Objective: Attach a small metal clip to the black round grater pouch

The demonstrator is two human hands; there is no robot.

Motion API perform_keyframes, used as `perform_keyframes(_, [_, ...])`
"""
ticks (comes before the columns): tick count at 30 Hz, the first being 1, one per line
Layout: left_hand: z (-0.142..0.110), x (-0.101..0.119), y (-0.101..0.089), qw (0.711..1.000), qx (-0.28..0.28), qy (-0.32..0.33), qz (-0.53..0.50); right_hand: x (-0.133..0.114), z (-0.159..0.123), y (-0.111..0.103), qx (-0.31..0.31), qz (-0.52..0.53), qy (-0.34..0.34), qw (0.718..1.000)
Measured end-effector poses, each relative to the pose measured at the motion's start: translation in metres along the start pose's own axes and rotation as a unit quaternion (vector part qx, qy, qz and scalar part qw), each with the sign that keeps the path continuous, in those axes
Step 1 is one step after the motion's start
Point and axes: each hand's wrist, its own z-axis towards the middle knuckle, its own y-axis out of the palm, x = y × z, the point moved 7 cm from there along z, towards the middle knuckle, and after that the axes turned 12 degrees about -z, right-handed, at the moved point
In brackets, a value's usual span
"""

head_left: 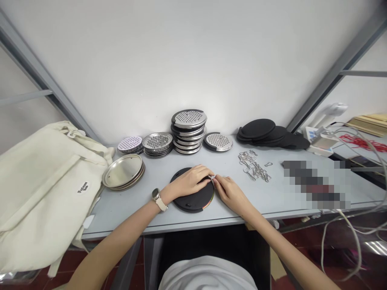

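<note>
A round black disc (193,201) lies on the table in front of me, with a thin coloured strip along its right edge. My left hand (192,180) rests over its top, fingers bent and pressed on it, thumb and fingertips close to the right rim. At that rim, a small shiny metal clip (211,177) shows between the two hands' fingertips. My right hand (229,192) is closed in a pinch at the clip and the disc's edge. Exactly how the clip sits against the disc is hidden by the fingers.
Behind are stacked round metal graters (189,139), some black-rimmed, and one separate grater (219,141). Plain metal discs (122,171) lie left beside a cream bag (45,193). Loose metal clips (254,166) and black round covers (258,129) lie right, near white cables (356,241).
</note>
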Motion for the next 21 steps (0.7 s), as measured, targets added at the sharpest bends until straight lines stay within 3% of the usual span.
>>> perform_keyframes(4, [-0.001, -0.010, -0.005, 0.996, 0.048, -0.045, 0.067, 0.007, 0.005, 0.004, -0.015, 0.027, 0.030, 0.999])
perform_keyframes(7, [-0.002, -0.016, -0.003, 0.993, 0.047, -0.075, 0.084, 0.009, 0.008, 0.004, -0.027, 0.050, 0.043, 0.997])
perform_keyframes(15, [-0.003, -0.009, -0.002, 0.996, 0.019, -0.062, 0.064, 0.003, 0.005, 0.000, -0.035, 0.069, 0.012, 0.997])
perform_keyframes(21, [-0.002, -0.002, 0.000, 0.998, 0.003, -0.012, 0.063, 0.001, 0.004, 0.002, -0.025, 0.057, -0.013, 0.998])
